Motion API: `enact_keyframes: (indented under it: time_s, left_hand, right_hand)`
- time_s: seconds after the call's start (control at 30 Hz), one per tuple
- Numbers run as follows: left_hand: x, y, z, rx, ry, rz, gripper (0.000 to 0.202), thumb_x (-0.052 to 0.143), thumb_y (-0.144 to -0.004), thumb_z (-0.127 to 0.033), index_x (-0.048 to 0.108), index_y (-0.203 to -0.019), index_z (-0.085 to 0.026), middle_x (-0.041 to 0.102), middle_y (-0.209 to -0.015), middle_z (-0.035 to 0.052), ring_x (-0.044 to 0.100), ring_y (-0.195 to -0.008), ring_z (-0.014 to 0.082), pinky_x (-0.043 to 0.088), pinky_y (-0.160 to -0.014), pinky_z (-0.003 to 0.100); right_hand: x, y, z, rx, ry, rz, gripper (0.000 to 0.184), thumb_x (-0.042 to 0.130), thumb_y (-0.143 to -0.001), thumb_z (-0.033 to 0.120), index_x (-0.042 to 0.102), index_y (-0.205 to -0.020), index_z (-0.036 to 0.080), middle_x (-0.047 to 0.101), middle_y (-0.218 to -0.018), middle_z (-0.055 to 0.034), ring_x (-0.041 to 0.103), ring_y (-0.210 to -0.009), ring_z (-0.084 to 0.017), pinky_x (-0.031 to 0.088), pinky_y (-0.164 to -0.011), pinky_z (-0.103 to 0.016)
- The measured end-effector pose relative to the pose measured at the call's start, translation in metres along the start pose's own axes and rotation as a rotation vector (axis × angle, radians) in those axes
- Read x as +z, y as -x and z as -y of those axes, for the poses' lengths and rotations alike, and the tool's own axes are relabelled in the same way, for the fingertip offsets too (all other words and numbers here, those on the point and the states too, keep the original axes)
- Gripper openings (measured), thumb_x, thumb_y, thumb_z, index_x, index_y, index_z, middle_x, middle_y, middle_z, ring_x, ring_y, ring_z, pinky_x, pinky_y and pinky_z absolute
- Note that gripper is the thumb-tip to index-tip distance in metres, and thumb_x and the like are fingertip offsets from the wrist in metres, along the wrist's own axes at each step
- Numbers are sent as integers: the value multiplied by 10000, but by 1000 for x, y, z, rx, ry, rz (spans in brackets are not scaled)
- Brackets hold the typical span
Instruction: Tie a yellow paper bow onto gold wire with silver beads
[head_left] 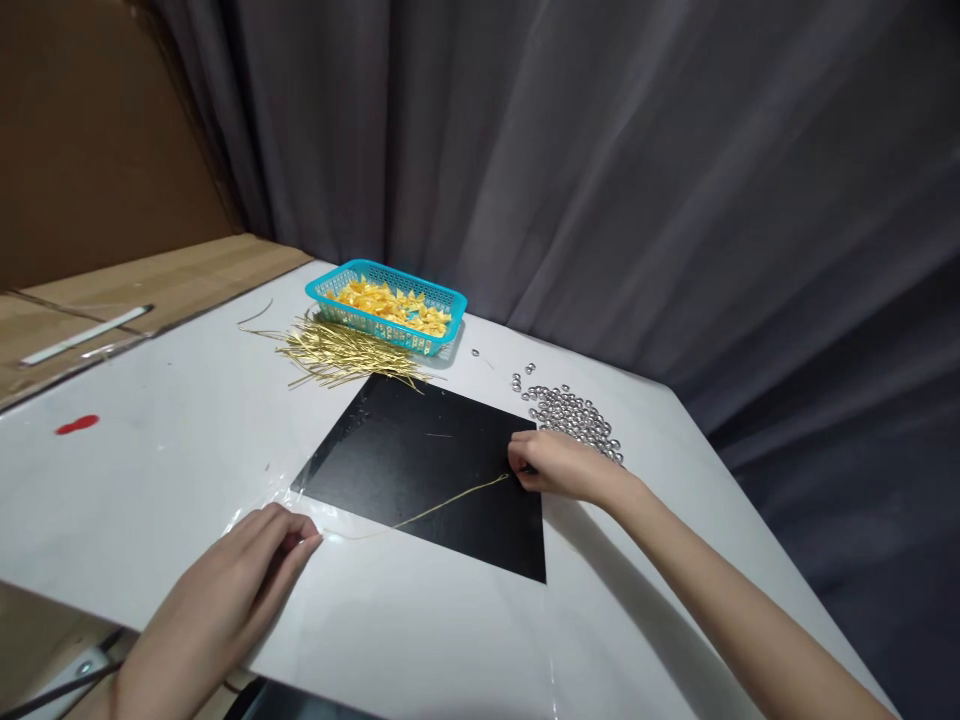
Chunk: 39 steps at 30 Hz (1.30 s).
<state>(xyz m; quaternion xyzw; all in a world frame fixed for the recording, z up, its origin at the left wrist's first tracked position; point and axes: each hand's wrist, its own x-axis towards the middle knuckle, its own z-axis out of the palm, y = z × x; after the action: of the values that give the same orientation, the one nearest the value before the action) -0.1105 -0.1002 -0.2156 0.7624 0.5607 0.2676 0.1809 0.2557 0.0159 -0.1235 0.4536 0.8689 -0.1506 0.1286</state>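
Seen from the head camera, a single strand of gold wire (420,516) stretches slightly slack across the lower part of a black sheet (405,440), running between the person's two hands. With the sheet's middle as the clock's centre, the left hand (225,590) sits at about 7 o'clock, its fingers closed and its fingertips (304,530) pinching one end of the wire just off the sheet's lower-left edge. The right hand (559,468) sits at about 3 o'clock, resting on the sheet's right side with its fingers curled inward and closed on the other end, though the grip itself is partly hidden. The sheet lies on a white worktop (150,480). At 12 o'clock, a turquoise plastic basket (390,275) holds folded yellow-orange pieces (394,308), and a loose bundle of gold wire strands (337,355) lies against its near side, touching the sheet's top edge. At about 2 o'clock, a scatter of silver beads (574,415) lies just beyond the right hand.
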Motion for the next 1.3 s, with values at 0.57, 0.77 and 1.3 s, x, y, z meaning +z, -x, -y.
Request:
enact_keyframes:
  time_s: [0.57, 0.77, 1.3]
  left_hand:
    - [-21, -15, -42, 152, 169, -78, 123, 495, -973, -329, 591, -964, -253, 653, -896, 10, 622, -836, 182, 475, -735, 244]
    - [-1, -54, -112, 313, 123, 3, 136, 532, -969, -262, 608, -1076, -231, 685, -1016, 28, 615, -940, 213, 439, -845, 340]
    - [20, -67, -164, 289, 447, 21, 158, 507, -971, -219, 591, -837, -212, 670, -843, -7, 598, -818, 163, 380, -811, 323]
  right_hand:
    - [-31, 38, 27, -75, -86, -128, 122, 571, -812, 95, 613, -827, 209, 655, -816, -37, 595, -749, -194, 440, -688, -305]
    - [-43, 46, 69, -363, -57, -283, 132, 551, -852, 78, 601, -818, 195, 632, -767, -19, 555, -735, -169, 431, -792, -337]
    - [-6, 65, 48, -285, -932, -525, 106, 769, -792, 313, 715, -778, 223, 670, -728, -11, 601, -707, -167, 468, -693, -311]
